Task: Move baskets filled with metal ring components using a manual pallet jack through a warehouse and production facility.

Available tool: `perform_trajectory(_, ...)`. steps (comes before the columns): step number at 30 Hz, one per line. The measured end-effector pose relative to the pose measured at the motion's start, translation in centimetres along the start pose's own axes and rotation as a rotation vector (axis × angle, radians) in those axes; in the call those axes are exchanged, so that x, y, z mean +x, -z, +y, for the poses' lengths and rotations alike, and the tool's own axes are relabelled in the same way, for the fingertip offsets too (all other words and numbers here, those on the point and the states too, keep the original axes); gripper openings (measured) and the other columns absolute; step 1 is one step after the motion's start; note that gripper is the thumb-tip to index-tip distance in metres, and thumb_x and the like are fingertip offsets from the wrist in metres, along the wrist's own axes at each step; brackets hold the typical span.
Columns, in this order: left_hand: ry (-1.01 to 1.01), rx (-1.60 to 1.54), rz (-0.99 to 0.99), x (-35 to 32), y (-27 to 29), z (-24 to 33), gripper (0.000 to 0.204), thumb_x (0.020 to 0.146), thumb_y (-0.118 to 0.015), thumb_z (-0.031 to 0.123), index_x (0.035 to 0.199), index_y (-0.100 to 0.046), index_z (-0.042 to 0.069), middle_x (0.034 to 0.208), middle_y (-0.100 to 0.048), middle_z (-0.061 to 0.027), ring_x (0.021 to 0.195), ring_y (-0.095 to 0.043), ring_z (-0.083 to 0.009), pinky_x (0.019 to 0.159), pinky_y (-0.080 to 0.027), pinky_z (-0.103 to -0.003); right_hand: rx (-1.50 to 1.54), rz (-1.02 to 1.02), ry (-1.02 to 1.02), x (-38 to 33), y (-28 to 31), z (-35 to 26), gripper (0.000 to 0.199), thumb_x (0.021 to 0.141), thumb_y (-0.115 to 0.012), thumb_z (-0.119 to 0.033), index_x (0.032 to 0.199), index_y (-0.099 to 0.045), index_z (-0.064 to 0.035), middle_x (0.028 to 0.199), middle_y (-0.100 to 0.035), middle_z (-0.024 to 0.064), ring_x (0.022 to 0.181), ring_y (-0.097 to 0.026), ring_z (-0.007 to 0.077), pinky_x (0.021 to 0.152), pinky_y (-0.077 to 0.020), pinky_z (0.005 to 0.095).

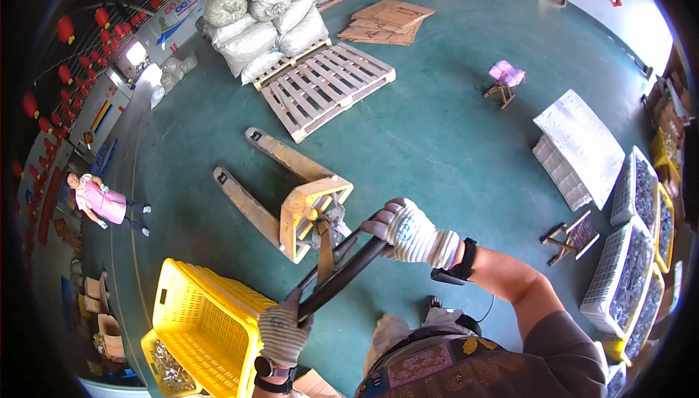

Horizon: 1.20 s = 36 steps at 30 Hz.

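A yellow pallet jack [313,205] stands on the green floor in front of me, its two worn forks [251,205] pointing away to the far left with nothing on them. Its black loop handle [342,278] tilts up toward me. My right hand [408,232], in a striped knit glove, is closed round the upper right end of the handle. Lower down, my left hand [285,331], gloved alike, wraps the handle's left end. A yellow plastic crate [207,318] stands just left of my left hand.
Beyond the forks lies a wooden pallet [328,85], with stuffed white sacks [269,27] behind it and flattened cardboard [386,20] nearby. A person in a pink apron [102,200] stands at left. A white-topped table [582,143], small stools [571,238] and filled crates [619,281] stand at right.
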<state>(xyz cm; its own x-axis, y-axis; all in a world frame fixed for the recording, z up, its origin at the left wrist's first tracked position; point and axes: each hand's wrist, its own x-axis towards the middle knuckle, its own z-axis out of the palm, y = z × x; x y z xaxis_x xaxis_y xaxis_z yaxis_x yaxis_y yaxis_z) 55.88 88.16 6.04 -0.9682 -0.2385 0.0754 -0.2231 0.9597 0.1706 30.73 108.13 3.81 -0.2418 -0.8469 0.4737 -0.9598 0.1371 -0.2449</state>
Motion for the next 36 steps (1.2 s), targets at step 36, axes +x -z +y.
perform_trajectory(36, -0.29, 0.281, 0.615, -19.5, 10.1, 15.0, 0.038, 0.082, -0.064, 0.034, 0.11, -0.06, 0.008, 0.088, -0.064, -0.0141, 0.077, -0.062, -0.0329, 0.069, -0.049, -0.042, -0.353, 0.535, -0.187, -12.1, 11.9, -16.8, 0.03, 0.053, -0.069, -0.026, 0.077, -0.058, -0.0117, 0.077, -0.057, 0.0048, 0.077, -0.057, 0.0265, 0.069, -0.0392, 0.0397)
